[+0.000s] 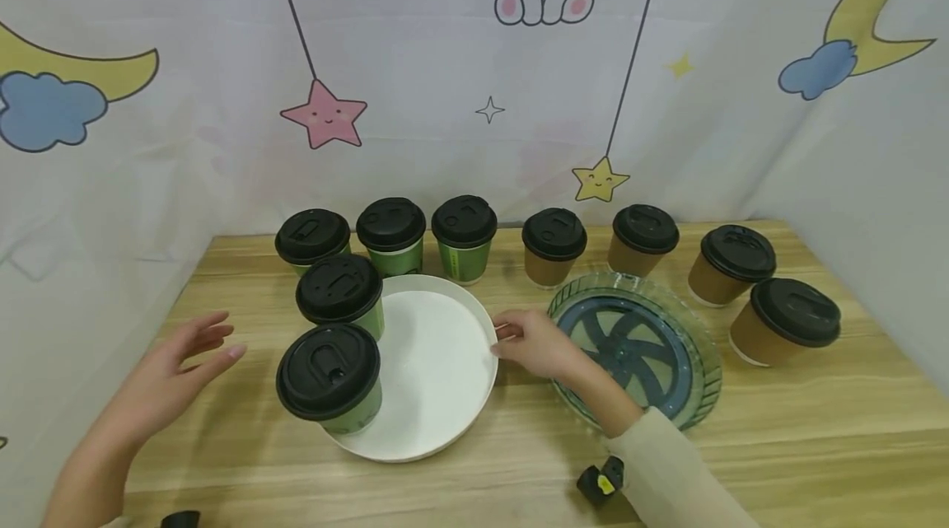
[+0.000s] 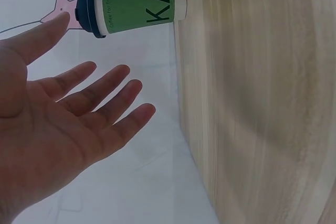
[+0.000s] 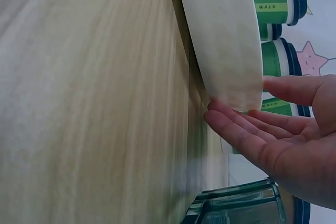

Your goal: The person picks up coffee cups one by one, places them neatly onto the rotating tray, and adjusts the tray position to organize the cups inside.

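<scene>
White tray [image 1: 437, 380], round and shallow, lies flat on the table [image 1: 778, 446] left of centre, and the right hand [image 1: 537, 343] meets its right rim with fingers nearly straight; the right wrist view shows the fingertips [image 3: 226, 116] at the rim's edge with the thumb above it, though whether they pinch it or only touch is hard to tell. The left hand [image 1: 174, 376] hovers open, fingers spread, holding nothing, just left of the tray and near the front green cup [image 1: 331, 380].

Two green cups with black lids stand upright on the tray's left side, the front one at the near-left rim and the second green cup [image 1: 343, 297] behind it; the tray's middle and right half are bare. Bare table lies in front of the tray and to its left, under the left hand. Just right of the right hand lies a round clear tray with a dark spoked centre [image 1: 638, 347], its rim close to the white tray's.

Three more green cups [image 1: 390, 235] stand in a row behind the white tray, making five green in all. Four brown cups [image 1: 554, 246] with black lids curve around the back and right of the clear tray, the last one near the table's right edge.
</scene>
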Tool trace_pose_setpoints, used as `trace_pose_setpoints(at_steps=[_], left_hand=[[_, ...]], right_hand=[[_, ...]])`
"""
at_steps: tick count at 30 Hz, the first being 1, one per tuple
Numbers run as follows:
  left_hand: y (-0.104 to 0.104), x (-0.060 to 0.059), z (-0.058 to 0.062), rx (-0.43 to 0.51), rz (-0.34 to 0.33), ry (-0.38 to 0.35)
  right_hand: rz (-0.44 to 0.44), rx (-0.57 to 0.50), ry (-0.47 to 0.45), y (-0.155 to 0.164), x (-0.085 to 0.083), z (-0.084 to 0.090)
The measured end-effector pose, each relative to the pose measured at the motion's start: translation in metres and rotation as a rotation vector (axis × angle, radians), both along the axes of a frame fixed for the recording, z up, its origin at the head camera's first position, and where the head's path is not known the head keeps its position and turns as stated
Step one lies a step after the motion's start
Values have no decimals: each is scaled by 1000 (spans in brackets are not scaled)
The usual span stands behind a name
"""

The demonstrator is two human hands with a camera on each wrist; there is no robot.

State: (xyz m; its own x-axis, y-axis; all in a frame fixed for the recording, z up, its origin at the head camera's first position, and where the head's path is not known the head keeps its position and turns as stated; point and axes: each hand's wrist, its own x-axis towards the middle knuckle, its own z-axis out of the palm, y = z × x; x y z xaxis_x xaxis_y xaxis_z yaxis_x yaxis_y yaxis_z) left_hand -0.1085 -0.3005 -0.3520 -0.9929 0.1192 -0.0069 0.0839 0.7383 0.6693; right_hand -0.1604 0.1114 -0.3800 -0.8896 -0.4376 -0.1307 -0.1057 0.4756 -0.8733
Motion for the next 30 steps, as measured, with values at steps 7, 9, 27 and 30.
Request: trace_pose_setpoints(at_steps=[7, 9, 27, 30], left_hand=[[7, -8, 9, 20, -29, -43], [9, -11, 11, 14, -34, -44], [22, -50, 20, 72, -103, -53], [23, -56, 22, 63, -97, -54]], right_hand=[[4, -5, -63, 5, 11, 2], [-4, -26, -94, 5, 12, 3], [-38, -19, -56, -3, 5, -3], [-23, -43, -75, -3, 6, -2]])
